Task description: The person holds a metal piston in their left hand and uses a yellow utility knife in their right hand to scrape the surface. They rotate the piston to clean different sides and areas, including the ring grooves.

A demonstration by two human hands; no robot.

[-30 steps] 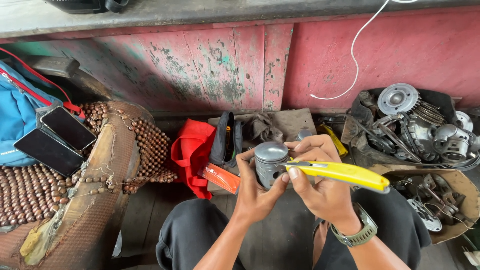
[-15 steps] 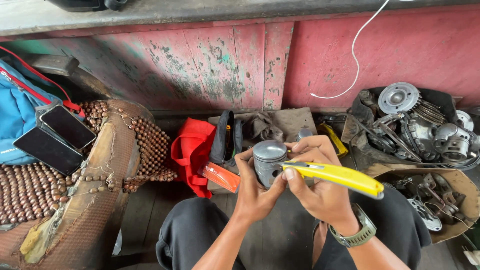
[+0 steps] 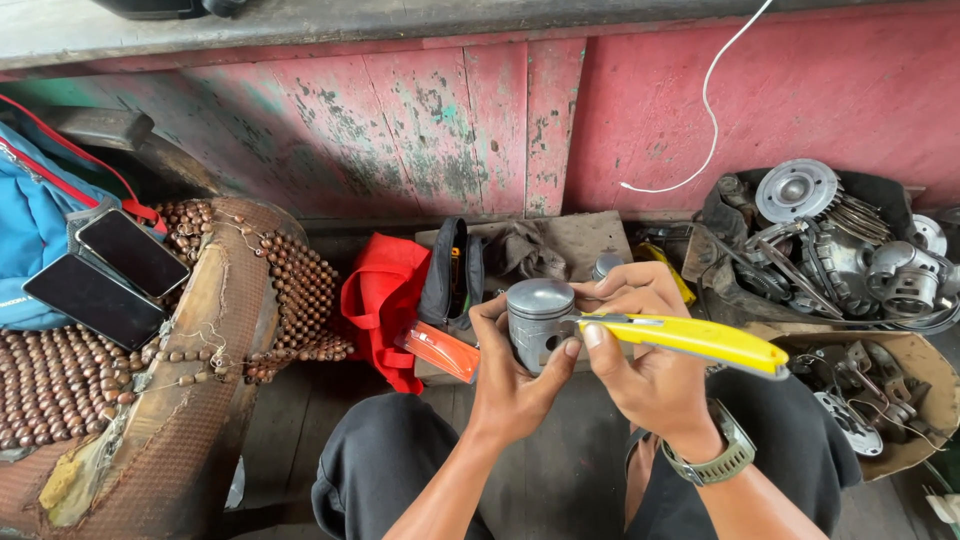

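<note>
At the centre of the frame the left hand (image 3: 512, 375) grips a grey metal piston (image 3: 538, 318) upright, while the right hand (image 3: 640, 350) clasps a yellow utility knife (image 3: 695, 340), its tip against the piston's side. Scraping seems underway; it needs light, steady pressure.

At the left of my view a blue bag (image 3: 35, 225) carries two dark phones (image 3: 105, 275), resting on a beaded seat cover (image 3: 60, 385). A red cloth bag (image 3: 385, 300) lies in the middle. At the right, a pile of metal engine parts (image 3: 835, 245). A white cable (image 3: 710, 100) hangs down the red wall (image 3: 800, 100).
</note>
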